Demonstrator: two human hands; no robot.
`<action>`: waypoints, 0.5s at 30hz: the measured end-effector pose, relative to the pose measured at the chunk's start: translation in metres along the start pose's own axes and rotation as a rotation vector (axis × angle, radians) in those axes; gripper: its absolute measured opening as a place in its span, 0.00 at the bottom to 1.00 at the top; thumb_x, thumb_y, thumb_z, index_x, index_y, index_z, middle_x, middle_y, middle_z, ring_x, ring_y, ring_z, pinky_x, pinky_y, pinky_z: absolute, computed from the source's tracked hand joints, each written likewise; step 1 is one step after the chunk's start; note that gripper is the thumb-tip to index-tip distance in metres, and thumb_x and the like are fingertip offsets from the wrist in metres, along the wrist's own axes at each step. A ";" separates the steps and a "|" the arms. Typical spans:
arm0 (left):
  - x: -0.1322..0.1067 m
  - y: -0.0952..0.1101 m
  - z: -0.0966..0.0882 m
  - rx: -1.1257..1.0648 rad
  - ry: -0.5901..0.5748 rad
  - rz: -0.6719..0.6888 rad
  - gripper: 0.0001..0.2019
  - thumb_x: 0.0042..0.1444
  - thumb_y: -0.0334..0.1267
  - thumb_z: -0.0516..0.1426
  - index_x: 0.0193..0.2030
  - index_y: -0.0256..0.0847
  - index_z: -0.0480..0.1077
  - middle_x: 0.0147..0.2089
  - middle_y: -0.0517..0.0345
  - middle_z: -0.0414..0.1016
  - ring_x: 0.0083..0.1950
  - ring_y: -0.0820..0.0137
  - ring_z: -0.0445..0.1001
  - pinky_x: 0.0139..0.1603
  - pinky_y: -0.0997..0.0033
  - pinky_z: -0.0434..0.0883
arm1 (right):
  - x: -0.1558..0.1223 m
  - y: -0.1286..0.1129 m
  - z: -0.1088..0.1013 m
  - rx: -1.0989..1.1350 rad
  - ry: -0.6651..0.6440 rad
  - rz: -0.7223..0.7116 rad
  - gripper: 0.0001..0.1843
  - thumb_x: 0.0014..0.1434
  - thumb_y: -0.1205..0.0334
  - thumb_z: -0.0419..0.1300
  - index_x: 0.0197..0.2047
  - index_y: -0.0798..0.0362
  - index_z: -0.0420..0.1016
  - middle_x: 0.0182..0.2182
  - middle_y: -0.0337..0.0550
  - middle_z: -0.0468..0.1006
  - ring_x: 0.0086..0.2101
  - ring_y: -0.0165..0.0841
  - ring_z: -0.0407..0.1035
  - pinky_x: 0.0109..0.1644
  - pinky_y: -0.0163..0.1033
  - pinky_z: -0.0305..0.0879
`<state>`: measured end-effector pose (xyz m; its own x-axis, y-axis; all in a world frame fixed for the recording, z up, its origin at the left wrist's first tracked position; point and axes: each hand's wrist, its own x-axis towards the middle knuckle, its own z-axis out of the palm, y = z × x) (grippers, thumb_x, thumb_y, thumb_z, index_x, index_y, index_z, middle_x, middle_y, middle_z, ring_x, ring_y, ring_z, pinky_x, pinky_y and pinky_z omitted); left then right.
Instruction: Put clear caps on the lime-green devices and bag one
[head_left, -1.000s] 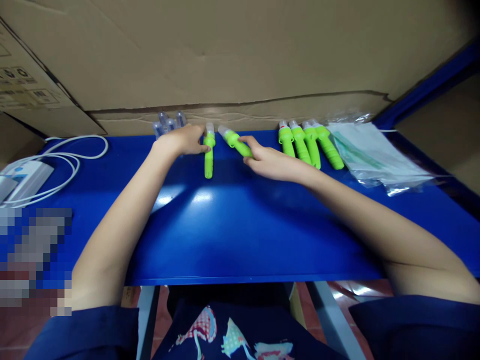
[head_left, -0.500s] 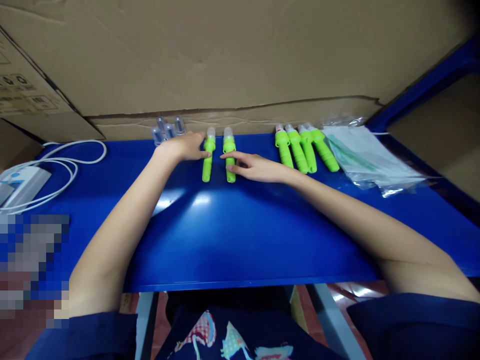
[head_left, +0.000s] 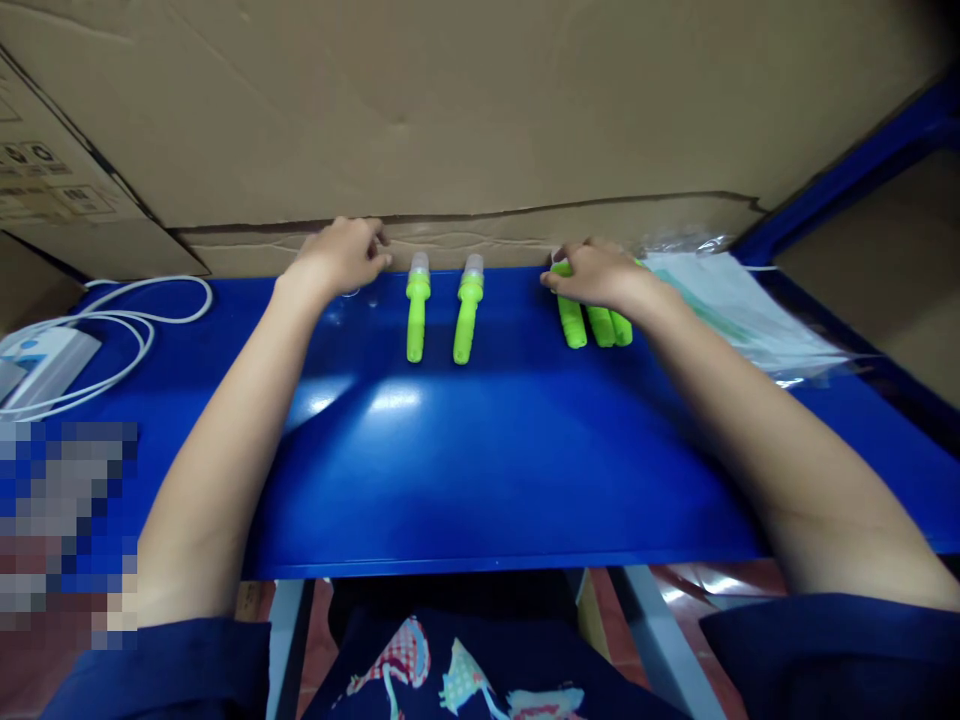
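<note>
My left hand (head_left: 337, 262), thumb apart from its bent fingers, hovers at the back left of the blue table. It covers the spot of the small clear caps, hiding most of them. To its right lie two bright green torch-like sticks with clear tips, a left stick (head_left: 416, 318) and a right stick (head_left: 466, 320), handles pointing toward me. My right hand (head_left: 596, 272) is over a row of more green sticks (head_left: 572, 322) at the back right, thumb and fingers apart. Whether its fingertips touch a stick I cannot tell.
A cardboard sheet (head_left: 420, 120) stands along the back edge. On the right lies a clear plastic bag (head_left: 765, 310) with white and green contents. A coiled white cable (head_left: 146, 320) and a white box (head_left: 56, 360) are at the left.
My right hand has left the middle stick and moved right to the row of sticks. My left hand has shifted left and back, off the left stick. The right middle stick now tilts slightly.
</note>
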<state>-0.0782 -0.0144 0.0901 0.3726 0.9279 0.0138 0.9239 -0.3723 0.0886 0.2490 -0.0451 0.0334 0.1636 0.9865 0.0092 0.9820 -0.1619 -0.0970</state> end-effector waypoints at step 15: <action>-0.006 -0.016 -0.011 0.115 0.038 -0.122 0.22 0.65 0.36 0.54 0.65 0.37 0.69 0.70 0.43 0.67 0.72 0.48 0.64 0.72 0.43 0.61 | 0.010 0.015 0.003 -0.056 -0.008 -0.027 0.22 0.63 0.55 0.62 0.58 0.54 0.76 0.56 0.63 0.79 0.62 0.62 0.65 0.64 0.69 0.55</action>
<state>-0.0959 -0.0134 0.0995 0.2559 0.9655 0.0478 0.9667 -0.2550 -0.0230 0.2645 -0.0380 0.0288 0.1361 0.9907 0.0029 0.9899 -0.1359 -0.0409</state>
